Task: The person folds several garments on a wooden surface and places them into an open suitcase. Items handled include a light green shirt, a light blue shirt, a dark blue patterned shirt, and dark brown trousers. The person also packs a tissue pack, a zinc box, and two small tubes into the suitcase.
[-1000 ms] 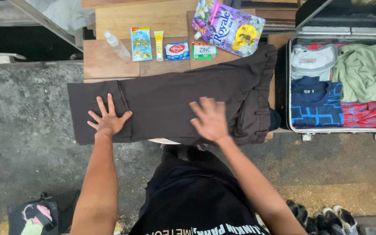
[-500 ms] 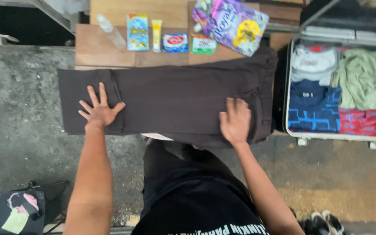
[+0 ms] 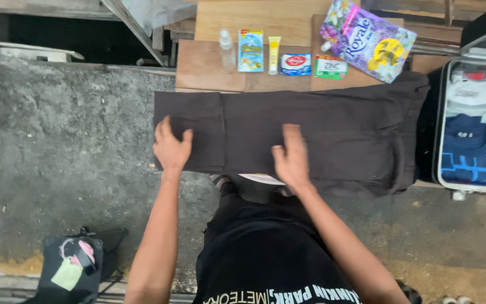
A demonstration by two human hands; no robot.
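Dark brown trousers (image 3: 333, 132) lie flat across a low wooden table (image 3: 203, 67), legs to the left, waist to the right. My left hand (image 3: 171, 147) presses flat on the leg end, fingers spread, beside a fold line. My right hand (image 3: 292, 160) lies flat on the middle of the trousers near the front edge. Neither hand holds anything.
Behind the trousers stand a small clear bottle (image 3: 227, 49), a blue sachet (image 3: 251, 50), a yellow tube (image 3: 274, 54), two small packets (image 3: 296, 64) and a purple refill pouch (image 3: 368, 40). An open suitcase (image 3: 476, 141) with folded clothes sits at the right. A dark bag (image 3: 70, 269) rests on the concrete floor.
My right hand slid left from the waist area to the middle of the trousers. My left hand stays on the leg end. The view shifted so the trousers sit further right.
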